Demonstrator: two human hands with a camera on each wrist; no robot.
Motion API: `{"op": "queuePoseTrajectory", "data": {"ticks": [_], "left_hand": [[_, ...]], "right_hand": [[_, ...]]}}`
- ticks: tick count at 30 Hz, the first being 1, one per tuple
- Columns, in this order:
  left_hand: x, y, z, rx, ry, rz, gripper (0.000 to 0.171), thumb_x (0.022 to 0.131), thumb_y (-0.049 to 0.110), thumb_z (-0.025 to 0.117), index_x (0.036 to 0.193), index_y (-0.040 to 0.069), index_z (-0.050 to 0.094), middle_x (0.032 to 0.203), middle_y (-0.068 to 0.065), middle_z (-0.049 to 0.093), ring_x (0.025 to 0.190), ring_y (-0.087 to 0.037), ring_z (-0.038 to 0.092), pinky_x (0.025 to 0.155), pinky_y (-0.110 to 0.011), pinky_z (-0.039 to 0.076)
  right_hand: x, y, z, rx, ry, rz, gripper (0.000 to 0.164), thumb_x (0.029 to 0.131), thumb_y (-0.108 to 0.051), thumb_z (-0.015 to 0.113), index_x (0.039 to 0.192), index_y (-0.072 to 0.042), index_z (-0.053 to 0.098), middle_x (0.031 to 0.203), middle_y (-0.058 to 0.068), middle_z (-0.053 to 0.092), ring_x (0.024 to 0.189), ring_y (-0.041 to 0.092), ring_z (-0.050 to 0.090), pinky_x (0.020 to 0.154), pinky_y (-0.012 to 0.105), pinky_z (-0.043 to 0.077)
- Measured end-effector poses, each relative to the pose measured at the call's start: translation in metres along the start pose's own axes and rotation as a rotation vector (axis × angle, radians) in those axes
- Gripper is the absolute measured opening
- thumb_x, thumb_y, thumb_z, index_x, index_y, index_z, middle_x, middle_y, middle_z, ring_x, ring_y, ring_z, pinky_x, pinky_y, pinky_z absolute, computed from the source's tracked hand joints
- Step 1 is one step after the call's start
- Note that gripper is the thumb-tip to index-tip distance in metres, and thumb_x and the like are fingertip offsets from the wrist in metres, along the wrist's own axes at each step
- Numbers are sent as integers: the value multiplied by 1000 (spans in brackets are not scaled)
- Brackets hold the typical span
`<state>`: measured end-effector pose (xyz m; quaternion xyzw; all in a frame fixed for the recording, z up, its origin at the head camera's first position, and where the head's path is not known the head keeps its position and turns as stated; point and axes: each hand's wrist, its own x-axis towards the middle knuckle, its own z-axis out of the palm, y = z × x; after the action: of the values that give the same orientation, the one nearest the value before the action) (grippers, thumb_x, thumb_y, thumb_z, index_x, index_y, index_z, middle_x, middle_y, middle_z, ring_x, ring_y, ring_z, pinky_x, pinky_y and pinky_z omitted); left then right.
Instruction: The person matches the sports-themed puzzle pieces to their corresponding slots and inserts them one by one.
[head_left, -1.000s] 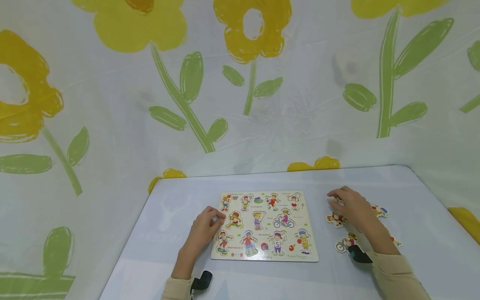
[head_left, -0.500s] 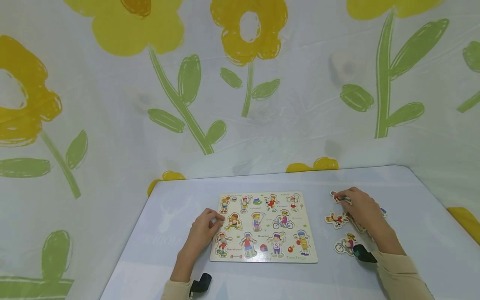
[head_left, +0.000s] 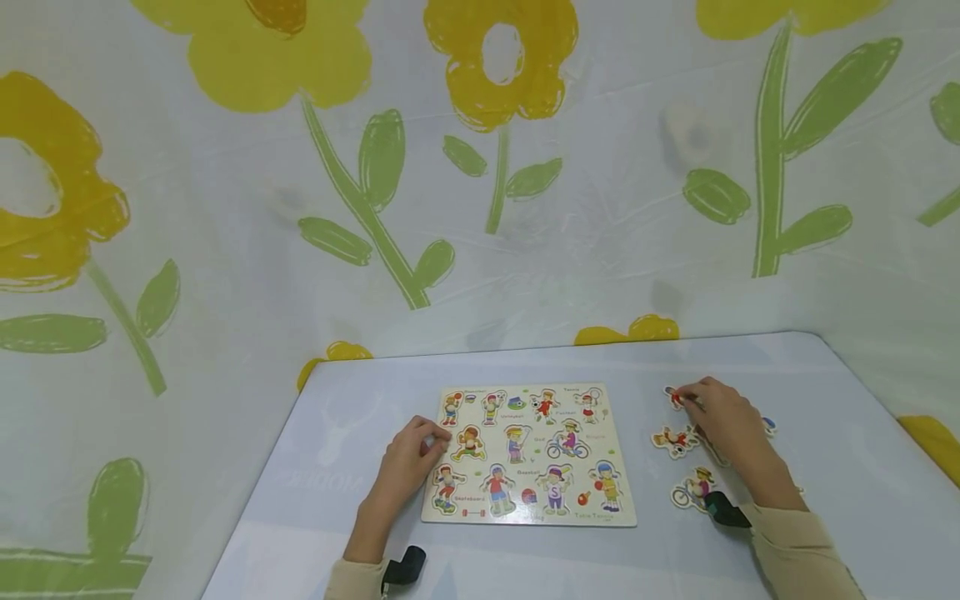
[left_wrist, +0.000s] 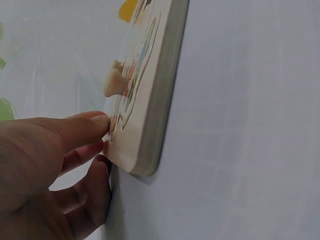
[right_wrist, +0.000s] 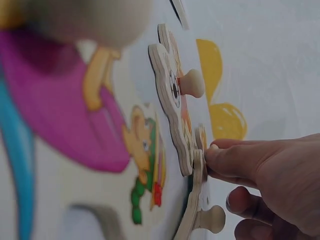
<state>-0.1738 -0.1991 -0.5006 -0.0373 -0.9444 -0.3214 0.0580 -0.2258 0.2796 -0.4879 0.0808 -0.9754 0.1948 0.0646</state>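
Observation:
A wooden peg-puzzle board (head_left: 497,450) with printed sports figures lies on the table. My left hand (head_left: 408,454) rests its thumb and index fingertips on the board's left edge, its other fingers loosely bent. In the left wrist view, the fingertips touch the board (left_wrist: 132,150) near its corner. My right hand (head_left: 723,417) pinches the small knob of a red-clad puzzle piece (head_left: 672,397) between thumb and index finger. That piece is mostly covered by the fingers in the right wrist view. Just below lie a footballer piece (head_left: 675,441) and a cyclist piece (head_left: 696,490).
Part of another piece (head_left: 768,426) shows beyond the right wrist; more may be hidden under the forearm. The footballer piece's knob (right_wrist: 192,83) stands up beside the right fingers. A flower-printed curtain (head_left: 592,208) hangs behind the table's back edge.
My right hand, earlier hovering over the pieces with fingers parted, has drawn slightly right and taken hold of the red-clad piece. The left hand stays at the board's edge.

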Motion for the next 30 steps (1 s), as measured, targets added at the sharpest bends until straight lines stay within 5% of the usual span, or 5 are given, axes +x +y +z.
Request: {"op": "queuePoseTrajectory", "data": {"ticks": [7, 14, 22, 30], "left_hand": [[0, -2, 1, -6, -5, -4, 8, 88, 16, 73, 95, 20, 72, 102, 5, 61, 65, -6, 46, 54, -20, 39], [1, -2, 1, -2, -3, -7, 9, 88, 16, 73, 95, 21, 73, 101, 5, 61, 65, -6, 46, 54, -20, 38], [1, -3, 2, 0, -3, -3, 9, 88, 16, 73, 95, 21, 73, 100, 5, 61, 65, -6, 45, 53, -20, 38], [1, -2, 1, -3, 6, 0, 9, 88, 15, 73, 95, 21, 73, 100, 5, 61, 65, -6, 45, 54, -19, 38]], "right_hand": [[-1, -3, -7, 0, -72, 37, 27, 93, -18, 66, 114, -1, 69, 111, 22, 66, 89, 35, 64, 71, 53, 49], [-2, -2, -12, 10, -113, 67, 26, 93, -20, 66, 112, -4, 70, 105, 17, 66, 71, 18, 53, 58, 34, 39], [-1, -1, -10, -8, -143, 40, 26, 93, -15, 64, 117, -4, 68, 109, 20, 63, 84, 30, 59, 70, 54, 48], [-1, -3, -8, -22, -121, 23, 24, 93, -13, 64, 115, -6, 69, 110, 22, 63, 80, 26, 59, 65, 49, 50]]}}
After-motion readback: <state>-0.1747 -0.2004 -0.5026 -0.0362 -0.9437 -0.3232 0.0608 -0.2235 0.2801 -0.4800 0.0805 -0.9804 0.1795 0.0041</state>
